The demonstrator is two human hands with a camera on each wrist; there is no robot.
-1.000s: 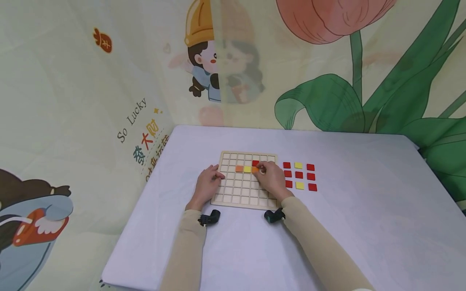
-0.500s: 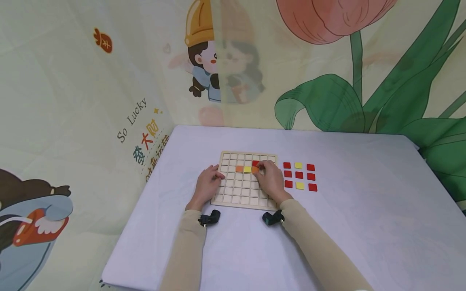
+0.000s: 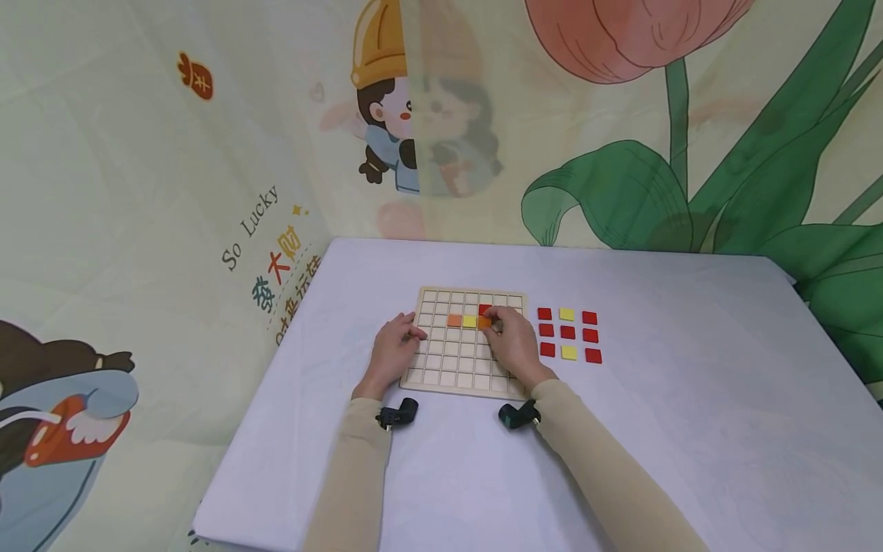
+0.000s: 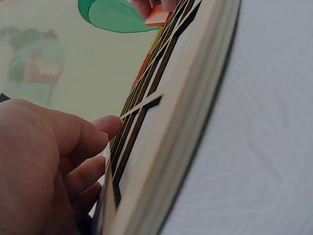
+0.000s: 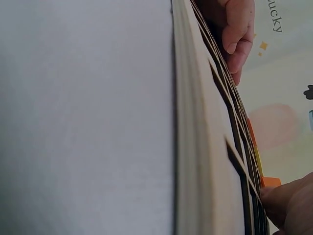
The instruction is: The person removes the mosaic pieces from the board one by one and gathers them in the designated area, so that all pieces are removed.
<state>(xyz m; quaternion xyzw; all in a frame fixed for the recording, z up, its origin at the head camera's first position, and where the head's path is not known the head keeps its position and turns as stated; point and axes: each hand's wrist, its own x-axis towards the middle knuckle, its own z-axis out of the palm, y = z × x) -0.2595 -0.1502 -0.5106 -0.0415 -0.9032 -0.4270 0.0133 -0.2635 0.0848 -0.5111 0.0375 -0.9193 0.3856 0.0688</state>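
A wooden grid board (image 3: 464,389) lies on the white table. An orange tile (image 3: 454,320) and a yellow tile (image 3: 470,321) sit side by side in one row, with a red tile (image 3: 485,310) one row farther back. My right hand (image 3: 516,345) pinches another orange tile (image 3: 484,323) beside the yellow one; in the left wrist view this orange tile (image 4: 157,16) is tilted above the grid. With its fingers relaxed, my left hand (image 3: 395,353) rests at the board's left edge, and in the left wrist view its fingertips (image 4: 111,125) touch the frame.
Right of the board, red tiles (image 3: 568,332) and two yellow tiles (image 3: 566,314) lie in three columns on the white table (image 3: 690,383). Black wrist cameras (image 3: 398,414) are on both wrists. A printed cloth (image 3: 607,199) hangs behind the table.
Since a second ago my right hand and wrist have shifted very slightly left, still at the orange tile. My left hand has stayed where it was.
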